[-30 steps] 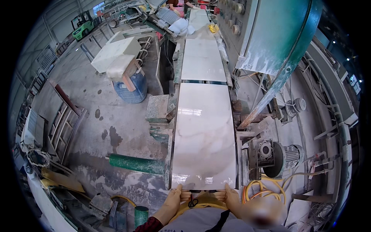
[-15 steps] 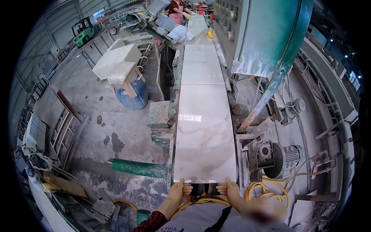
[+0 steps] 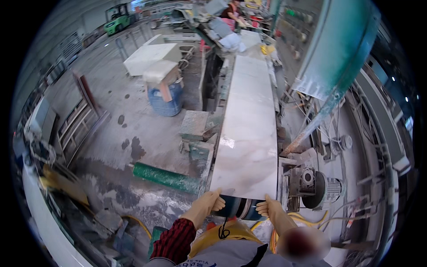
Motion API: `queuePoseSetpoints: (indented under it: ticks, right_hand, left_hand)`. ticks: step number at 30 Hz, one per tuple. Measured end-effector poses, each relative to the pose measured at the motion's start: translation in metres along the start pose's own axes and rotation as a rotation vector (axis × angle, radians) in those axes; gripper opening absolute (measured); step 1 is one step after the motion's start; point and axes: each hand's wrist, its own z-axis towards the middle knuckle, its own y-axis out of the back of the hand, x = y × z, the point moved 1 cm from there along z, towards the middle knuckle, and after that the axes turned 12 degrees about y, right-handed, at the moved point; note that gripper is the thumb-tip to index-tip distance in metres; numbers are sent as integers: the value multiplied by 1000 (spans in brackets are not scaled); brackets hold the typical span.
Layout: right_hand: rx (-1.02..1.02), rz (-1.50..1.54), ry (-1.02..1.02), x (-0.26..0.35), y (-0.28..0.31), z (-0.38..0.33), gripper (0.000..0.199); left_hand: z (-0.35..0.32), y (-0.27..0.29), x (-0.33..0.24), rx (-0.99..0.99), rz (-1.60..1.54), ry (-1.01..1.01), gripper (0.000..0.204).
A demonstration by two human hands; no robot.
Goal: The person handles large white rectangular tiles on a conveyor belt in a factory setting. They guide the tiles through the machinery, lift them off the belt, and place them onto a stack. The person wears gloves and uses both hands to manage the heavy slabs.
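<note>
A long white marble slab (image 3: 246, 155) with faint brown veining lies flat and glossy on a narrow conveyor line in front of me. My left hand (image 3: 206, 206), in a tan glove, is closed at the slab's near left corner, thumb up by the edge. At the near right corner my right hand (image 3: 269, 208) is closed in the same way, its fingers curled by the edge. Between the hands, a dark roller or belt end (image 3: 242, 208) shows below the slab's near edge. A blurred patch covers part of my right forearm.
Beside the line at right stand an electric motor (image 3: 327, 190) and a green-white machine cabinet (image 3: 340, 49). A green roller (image 3: 165, 178) lies at left, beyond it a blue barrel (image 3: 164, 100). Another person (image 3: 232, 15) works at the far end. Yellow hoses (image 3: 307, 218) lie near my right side.
The view has tilted and shifted, so the scene sits differently. Both hands and the slab's near edge have moved away from my body, and more of the dark roller shows.
</note>
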Motion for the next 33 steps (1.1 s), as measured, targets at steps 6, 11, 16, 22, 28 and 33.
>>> queuePoseSetpoints:
  ticks: [6,11,16,22,28,33]
  right_hand:
    - [210,-133,117,-9,-33,-4,74]
    - [533,-223,-47,-65,-97,-41,57]
    - [1096,-430,-143,-145,-163,10,53]
    - [1320,-704,-64,-237,-235,-84,50]
    - [1633,-988,-68,-272,-198,-222,56]
    - [1717,-1077,192,-330,-274,-261,51]
  left_hand:
    - [-61,-3,49,38,2,-130,69]
    - [-111,22,250,-325,-133,27,71]
    - [-212,-62,538,-805,-881,278,53]
    - [-289,-384,709,-1131,-437,982,43]
    - [-239,-492,724,-1173,-597,792,39]
    - [-226,-436,735,-1384,-2015,117,43]
